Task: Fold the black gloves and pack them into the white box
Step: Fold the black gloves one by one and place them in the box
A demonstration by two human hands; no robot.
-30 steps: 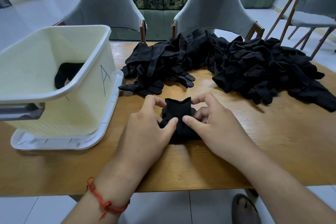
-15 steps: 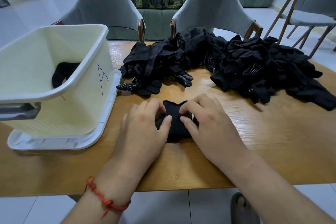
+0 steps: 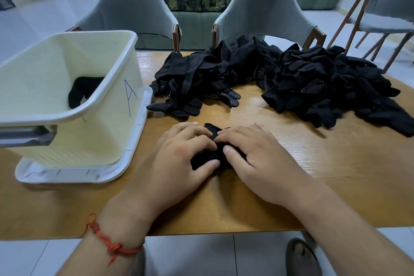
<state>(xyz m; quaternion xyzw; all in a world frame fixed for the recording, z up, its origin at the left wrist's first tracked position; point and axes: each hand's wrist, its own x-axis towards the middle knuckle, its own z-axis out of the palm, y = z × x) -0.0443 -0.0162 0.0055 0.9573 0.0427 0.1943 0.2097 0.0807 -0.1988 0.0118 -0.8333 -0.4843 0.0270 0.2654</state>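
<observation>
A small folded black glove bundle [image 3: 209, 159] lies on the wooden table [image 3: 336, 175] in front of me. My left hand [image 3: 179, 159] and my right hand [image 3: 255, 159] both lie over it, fingers curled round the fabric and thumbs pinching its near edge; most of the bundle is hidden under them. The white box [image 3: 74, 110], marked with a blue "A", stands at the left on its lid, with a folded black glove [image 3: 83, 89] inside. Loose black gloves lie in a pile [image 3: 201, 80] behind my hands and a bigger heap [image 3: 324, 87] to the right.
Two grey chairs [image 3: 264, 9] stand at the table's far side, and another chair [image 3: 385, 13] at the right. The box lid [image 3: 132, 157] juts out round the box base. Bare wood shows to the right of my hands.
My hands have closed in over the glove bundle: fingers that framed its top edge now cover it and have rolled it down smaller.
</observation>
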